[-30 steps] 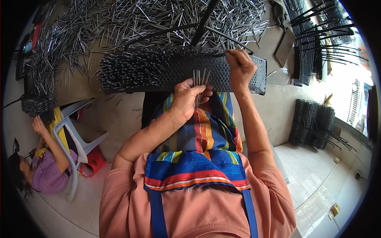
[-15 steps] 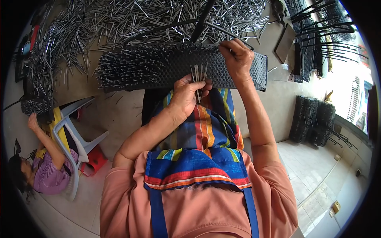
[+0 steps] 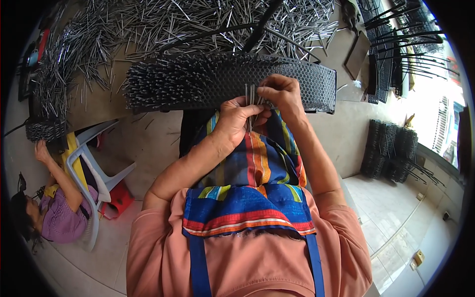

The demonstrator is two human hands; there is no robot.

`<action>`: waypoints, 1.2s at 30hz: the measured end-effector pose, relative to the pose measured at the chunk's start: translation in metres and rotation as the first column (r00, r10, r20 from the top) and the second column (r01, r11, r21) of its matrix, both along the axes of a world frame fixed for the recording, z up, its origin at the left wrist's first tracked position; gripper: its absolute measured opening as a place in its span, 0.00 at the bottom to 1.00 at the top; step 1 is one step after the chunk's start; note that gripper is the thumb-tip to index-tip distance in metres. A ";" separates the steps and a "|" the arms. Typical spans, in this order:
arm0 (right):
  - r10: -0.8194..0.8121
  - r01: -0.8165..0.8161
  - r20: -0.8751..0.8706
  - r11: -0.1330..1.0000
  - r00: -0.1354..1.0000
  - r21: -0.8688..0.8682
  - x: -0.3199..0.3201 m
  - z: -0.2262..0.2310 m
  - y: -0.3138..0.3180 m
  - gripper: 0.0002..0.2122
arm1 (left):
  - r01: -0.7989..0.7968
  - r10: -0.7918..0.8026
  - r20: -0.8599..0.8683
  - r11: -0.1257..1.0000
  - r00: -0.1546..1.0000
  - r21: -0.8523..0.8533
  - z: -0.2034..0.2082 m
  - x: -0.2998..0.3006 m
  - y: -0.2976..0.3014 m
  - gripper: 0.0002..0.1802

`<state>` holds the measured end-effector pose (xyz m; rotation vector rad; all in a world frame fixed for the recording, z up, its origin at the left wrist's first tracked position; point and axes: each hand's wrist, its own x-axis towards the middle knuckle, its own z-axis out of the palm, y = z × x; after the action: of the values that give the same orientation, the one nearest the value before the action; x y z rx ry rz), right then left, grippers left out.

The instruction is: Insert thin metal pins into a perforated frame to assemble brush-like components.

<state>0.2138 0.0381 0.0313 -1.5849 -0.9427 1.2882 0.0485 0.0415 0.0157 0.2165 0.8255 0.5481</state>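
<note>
My left hand [image 3: 237,118] is closed around a small bundle of thin grey metal strips [image 3: 251,93], which stand up between thumb and fingers. At the bundle's right side, the thumb and fingertips of my right hand [image 3: 284,96] pinch a strip. Just beyond both hands lies a long black perforated plate [image 3: 316,86], curved in the picture by the lens. Its left part bristles with upright metal strips [image 3: 163,84], while round holes show in its middle and right part. My hands hide some of its near edge.
A big heap of loose metal strips [image 3: 188,24] covers the work surface behind the plate, with a black bar [image 3: 257,37] above it. Left, a person [image 3: 64,208] by a grey plastic chair [image 3: 91,163] handles a similar bristled piece [image 3: 44,129]. Black bristled pieces [image 3: 391,151] stand at right.
My right hand has come from the plate's far edge down and left to the bundle. My left hand stays around the strips. The plate has shifted slightly right in the picture.
</note>
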 end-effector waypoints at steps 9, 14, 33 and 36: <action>-0.328 0.196 0.133 0.793 0.935 0.576 -0.017 0.001 0.039 0.02 | -0.089 0.095 -0.142 0.995 0.985 0.051 0.003 -0.024 -0.007 0.12; -0.268 0.026 0.327 0.807 0.906 0.590 -0.023 -0.005 0.040 0.04 | -0.102 0.107 -0.115 0.994 0.988 0.047 0.001 -0.028 -0.005 0.12; -0.157 -0.276 0.756 0.868 0.635 0.412 -0.028 -0.019 0.048 0.05 | -0.050 0.062 -0.131 0.994 0.989 0.097 -0.007 -0.025 0.000 0.11; -0.205 -0.215 0.693 0.857 0.691 0.468 -0.030 -0.013 0.043 0.04 | -0.118 0.124 -0.060 0.988 0.990 0.102 -0.014 -0.025 0.001 0.11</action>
<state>0.1838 0.0811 0.0183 -1.6350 -1.6250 0.2652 0.0234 0.0421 0.0014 0.2770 0.8806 0.6995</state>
